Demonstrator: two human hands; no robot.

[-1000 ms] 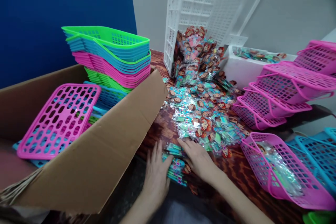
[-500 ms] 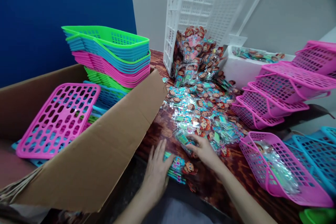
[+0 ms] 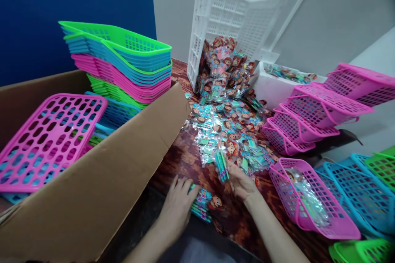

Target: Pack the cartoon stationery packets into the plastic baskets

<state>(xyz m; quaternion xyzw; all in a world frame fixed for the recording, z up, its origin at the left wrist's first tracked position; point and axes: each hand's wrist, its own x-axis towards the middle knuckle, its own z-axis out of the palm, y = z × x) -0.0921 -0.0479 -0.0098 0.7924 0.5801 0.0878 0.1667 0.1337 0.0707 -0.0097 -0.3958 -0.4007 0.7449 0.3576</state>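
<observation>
The left hand (image 3: 177, 203) lies at the left end of a small stack of cartoon-girl packets (image 3: 202, 204) near the front edge of the dark wood-grain counter (image 3: 182, 152), its thumb over the top, though whether it grips them cannot be told. The right hand (image 3: 239, 178), fingers drawn in, holds a plastic-wrapped packet of green-and-blue sticks (image 3: 221, 166) tilted just above the near side of a loose spread of similar packets (image 3: 228, 127). A cardboard box (image 3: 129, 172) with nested baskets stands to the left, and a pink basket (image 3: 342, 226) with wrapped packets inside sits to the right.
</observation>
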